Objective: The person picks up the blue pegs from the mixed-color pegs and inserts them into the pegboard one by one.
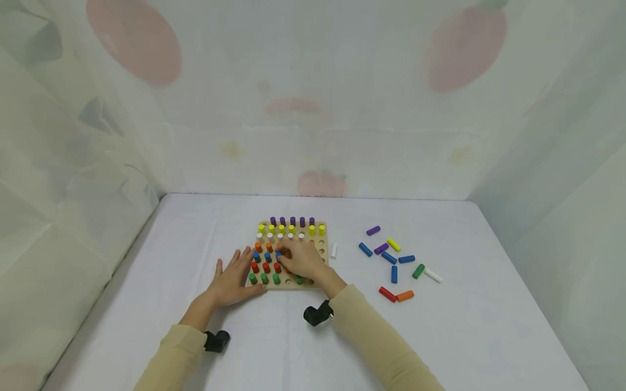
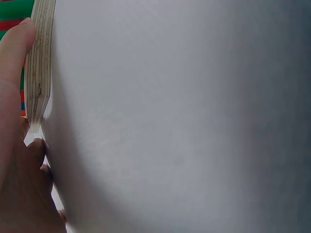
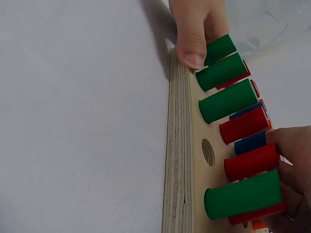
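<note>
We judge the spread, relaxed left hand (image 1: 233,282) steadies the plywood pegboard (image 3: 179,160) by its edge, while the right hand (image 1: 305,260) pinches 1 blue peg (image 1: 278,255).

At the left border stands the left hand (image 2: 17,165), cut by the frame. Its thumb (image 2: 19,41) lies along the wooden board (image 2: 40,58), and the tip touches the board's edge. This edge shows many thin layers and a small dark spot near its lower corner. In the upper left corner are a green peg (image 2: 14,8) and a red peg (image 2: 8,24), both only partly visible. Below the thumb tip, small pieces of green, red and blue appear. Other fingers (image 2: 36,153) are in shadow, lower down. The white worktop (image 2: 146,97) fills the rest, darker toward the right.
</note>
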`<state>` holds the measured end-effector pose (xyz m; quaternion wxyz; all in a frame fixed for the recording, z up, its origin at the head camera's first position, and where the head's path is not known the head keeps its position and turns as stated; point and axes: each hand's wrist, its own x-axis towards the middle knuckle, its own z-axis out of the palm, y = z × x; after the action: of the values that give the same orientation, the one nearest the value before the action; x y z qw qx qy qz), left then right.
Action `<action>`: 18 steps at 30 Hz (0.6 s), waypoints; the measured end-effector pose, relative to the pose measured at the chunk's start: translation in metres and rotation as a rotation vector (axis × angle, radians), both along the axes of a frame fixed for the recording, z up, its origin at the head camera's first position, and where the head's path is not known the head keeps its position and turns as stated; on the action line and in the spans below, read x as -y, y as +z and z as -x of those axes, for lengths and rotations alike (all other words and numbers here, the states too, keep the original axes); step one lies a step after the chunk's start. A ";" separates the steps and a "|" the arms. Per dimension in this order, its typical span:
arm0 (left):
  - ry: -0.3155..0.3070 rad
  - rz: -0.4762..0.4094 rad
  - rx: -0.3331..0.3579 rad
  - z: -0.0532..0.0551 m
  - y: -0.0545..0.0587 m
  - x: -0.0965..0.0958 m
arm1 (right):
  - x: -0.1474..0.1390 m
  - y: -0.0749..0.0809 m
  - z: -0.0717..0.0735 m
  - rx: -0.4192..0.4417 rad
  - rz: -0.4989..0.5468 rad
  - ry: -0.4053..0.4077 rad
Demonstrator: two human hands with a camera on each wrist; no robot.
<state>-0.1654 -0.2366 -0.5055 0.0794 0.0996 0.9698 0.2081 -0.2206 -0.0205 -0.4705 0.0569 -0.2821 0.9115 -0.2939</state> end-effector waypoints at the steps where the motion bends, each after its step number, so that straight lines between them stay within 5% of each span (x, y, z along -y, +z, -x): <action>1: 0.000 0.001 0.001 0.000 0.000 0.000 | 0.000 0.000 0.000 0.004 -0.001 -0.001; 18: 0.003 0.003 0.008 0.000 0.001 0.002 | -0.001 0.005 -0.003 0.049 0.089 0.002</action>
<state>-0.1656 -0.2384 -0.5045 0.0834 0.0973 0.9699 0.2070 -0.2179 -0.0197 -0.4656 0.0666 -0.2778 0.8956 -0.3411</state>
